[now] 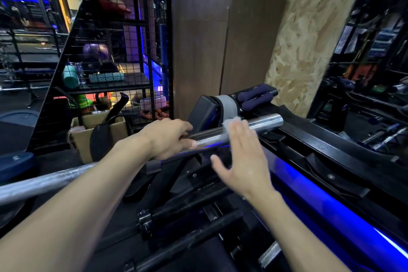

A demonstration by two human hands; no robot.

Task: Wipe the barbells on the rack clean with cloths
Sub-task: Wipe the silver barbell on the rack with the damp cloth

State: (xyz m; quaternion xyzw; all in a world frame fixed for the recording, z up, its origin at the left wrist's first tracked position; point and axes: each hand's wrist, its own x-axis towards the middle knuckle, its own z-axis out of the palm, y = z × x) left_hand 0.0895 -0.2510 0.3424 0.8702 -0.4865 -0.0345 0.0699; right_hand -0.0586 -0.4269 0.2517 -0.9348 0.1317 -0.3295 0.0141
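Note:
A long silver barbell (267, 121) runs from the lower left up to the middle right, resting on a black rack (295, 146). My left hand (170, 138) grips the bar's shiny sleeve from above, fingers curled round it. My right hand (240, 154) is flat with straight fingers, pressing a small white cloth (229, 122) against the sleeve just right of the left hand. Most of the cloth is hidden behind the fingers. The sleeve's end sticks out past the right hand.
Further dark bars (187, 207) lie on lower rack levels. A blue-lit strip (331, 212) runs along the right. A wire-mesh shelf (114, 55) with gym gear stands at the left, a cardboard box (88, 137) below it, a wooden pillar (220, 28) behind.

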